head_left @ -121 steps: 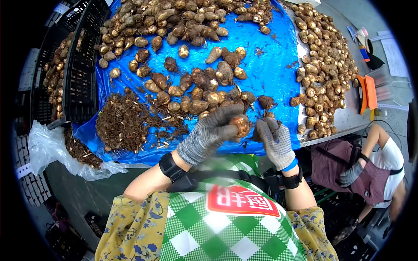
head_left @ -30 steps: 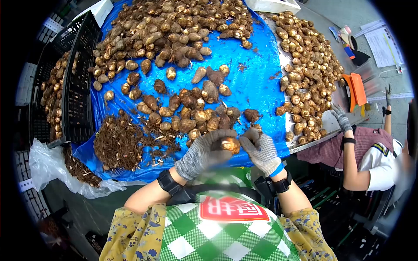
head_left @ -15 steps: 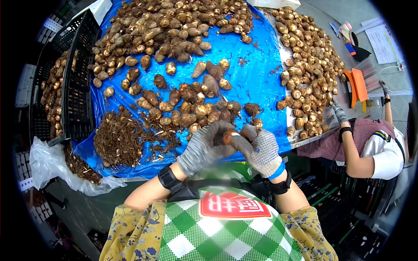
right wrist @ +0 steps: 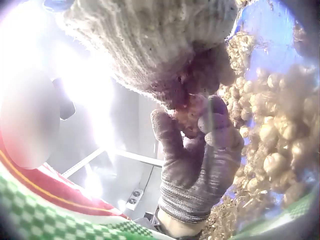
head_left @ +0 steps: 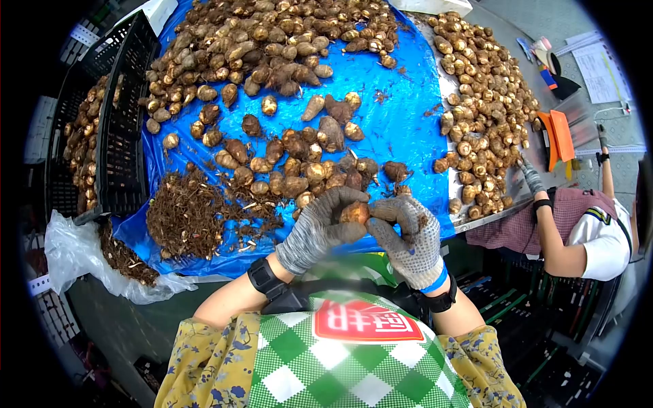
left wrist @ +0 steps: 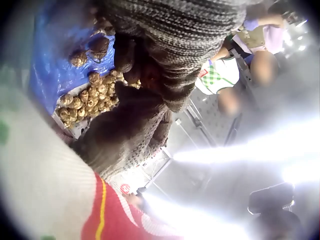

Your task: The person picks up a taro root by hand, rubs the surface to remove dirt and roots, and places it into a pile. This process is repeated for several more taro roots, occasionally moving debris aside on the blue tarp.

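In the head view the gloved left hand (head_left: pixel 320 228) holds a brown taro-like tuber (head_left: pixel 355 213) between thumb and fingers, close in front of the green checked apron. Beside it, the gloved right hand (head_left: pixel 410 238) has its thumb and fingers bent against the tuber's right side; whether they pinch anything is hidden. The right wrist view shows the left hand (right wrist: pixel 197 160) around the reddish-brown tuber (right wrist: pixel 189 117), with the right hand (right wrist: pixel 155 50) over it. Dark and blurred, the two gloves meet in the left wrist view, hiding most of the tuber.
Loose tubers (head_left: pixel 292 163) lie on a blue sheet (head_left: pixel 401 115), with a large heap behind. Root trimmings (head_left: pixel 183 217) are piled at left, near a black crate (head_left: pixel 126 129). Another tuber pile (head_left: pixel 486 115) lies at right, near an orange object (head_left: pixel 559 134) and another person (head_left: pixel 578 224).
The tuber has turned in the left hand and shows more of its side than half a second ago. The right hand's fingers have shifted. Farther back, the other person's arm has moved toward the right pile.
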{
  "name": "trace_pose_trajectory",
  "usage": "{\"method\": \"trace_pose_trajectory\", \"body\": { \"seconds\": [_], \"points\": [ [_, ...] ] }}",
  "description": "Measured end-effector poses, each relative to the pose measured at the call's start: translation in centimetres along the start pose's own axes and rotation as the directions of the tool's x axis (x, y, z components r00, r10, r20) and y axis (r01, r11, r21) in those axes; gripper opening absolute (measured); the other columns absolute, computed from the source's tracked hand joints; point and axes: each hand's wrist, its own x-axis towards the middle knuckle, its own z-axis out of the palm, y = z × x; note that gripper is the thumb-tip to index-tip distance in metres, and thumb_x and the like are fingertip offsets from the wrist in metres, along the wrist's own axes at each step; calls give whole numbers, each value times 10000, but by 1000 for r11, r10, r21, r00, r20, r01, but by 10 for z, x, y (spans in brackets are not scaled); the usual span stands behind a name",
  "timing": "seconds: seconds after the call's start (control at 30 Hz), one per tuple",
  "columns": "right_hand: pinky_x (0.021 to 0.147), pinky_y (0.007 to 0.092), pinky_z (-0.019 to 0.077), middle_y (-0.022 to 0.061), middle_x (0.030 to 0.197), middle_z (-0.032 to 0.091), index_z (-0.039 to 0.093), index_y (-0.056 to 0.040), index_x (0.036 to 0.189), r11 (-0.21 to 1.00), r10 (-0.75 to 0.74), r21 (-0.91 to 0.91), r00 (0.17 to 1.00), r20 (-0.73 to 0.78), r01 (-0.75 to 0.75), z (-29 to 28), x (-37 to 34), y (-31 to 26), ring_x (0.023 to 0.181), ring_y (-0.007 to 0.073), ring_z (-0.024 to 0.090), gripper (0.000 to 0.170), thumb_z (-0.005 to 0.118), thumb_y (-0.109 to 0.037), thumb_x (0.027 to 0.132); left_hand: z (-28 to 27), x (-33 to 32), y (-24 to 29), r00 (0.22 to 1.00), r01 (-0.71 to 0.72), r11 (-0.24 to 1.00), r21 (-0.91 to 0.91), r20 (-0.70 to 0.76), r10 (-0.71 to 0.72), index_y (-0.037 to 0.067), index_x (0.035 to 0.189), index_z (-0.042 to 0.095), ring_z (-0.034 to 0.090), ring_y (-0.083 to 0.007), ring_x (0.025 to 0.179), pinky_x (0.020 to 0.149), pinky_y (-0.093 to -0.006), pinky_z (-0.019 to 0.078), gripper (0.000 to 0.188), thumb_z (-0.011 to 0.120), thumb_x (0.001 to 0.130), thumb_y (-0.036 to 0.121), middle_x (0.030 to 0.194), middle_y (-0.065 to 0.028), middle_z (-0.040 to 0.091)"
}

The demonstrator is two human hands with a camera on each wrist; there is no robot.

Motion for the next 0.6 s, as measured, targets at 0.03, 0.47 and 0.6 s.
{"method": "trace_pose_trajectory", "body": {
  "seconds": [0.03, 0.47, 0.6],
  "points": [
    [582, 387, 499, 133, 843, 628, 603, -65, 905, 1000, 2, -6, 1000, -6, -2, 1, 0, 0, 699, 320, 621, 193, 691, -41, 736, 0, -1, 2, 1000, 15, 1000, 18, -4, -15, 56, 1178, 562, 546, -120, 1010, 874, -284, 477, 507, 737, 822, 372, 1088, -50, 591],
    [603, 333, 468, 110, 733, 571, 553, -42, 858, 998, 50, 33, 989, 141, -55, -7, 1, 11, 635, 248, 563, 195, 720, -113, 788, -1, 4, -7, 957, 286, 892, -350, 63, -282, 38, 1217, 541, 543, -84, 761, 664, -250, 473, 612, 425, 950, 576, 900, -14, 586],
    [598, 397, 448, 126, 771, 561, 566, -52, 877, 965, 31, -255, 951, 308, 52, -9, 20, 2, 670, 318, 570, 457, 736, -456, 751, -11, 6, -33, 982, 109, 987, 118, 143, -126, 26, 1349, 390, 576, -224, 915, 809, -344, 486, 561, 450, 967, 432, 1041, -90, 583]
  ]
}}
